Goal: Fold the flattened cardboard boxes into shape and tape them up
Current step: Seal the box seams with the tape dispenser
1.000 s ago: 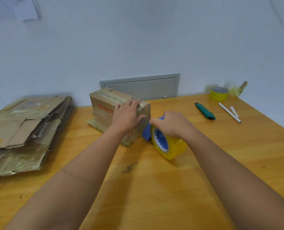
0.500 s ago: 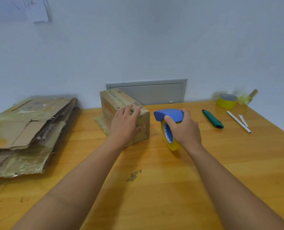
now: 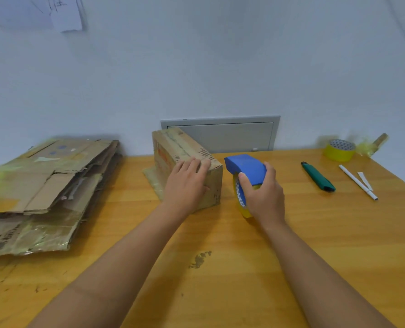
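My left hand [image 3: 185,185] lies flat with straight fingers on the near end of the folded cardboard box [image 3: 185,155], pinning its top flaps. My right hand [image 3: 263,192], just beside the box, grips the blue tape dispenser [image 3: 245,168] with its yellow roll. I should probably start the tape on the end face and pull it straight along the seam, pressing firmly. Beneath both hands is a scuffed wooden table [image 3: 220,280]; ahead, a pale wall.

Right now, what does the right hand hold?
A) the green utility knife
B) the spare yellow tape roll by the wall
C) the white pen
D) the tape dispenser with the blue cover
D: the right hand grips the tape dispenser with the blue cover, beside the folded cardboard box; the knife, pen and spare roll lie untouched farther right.
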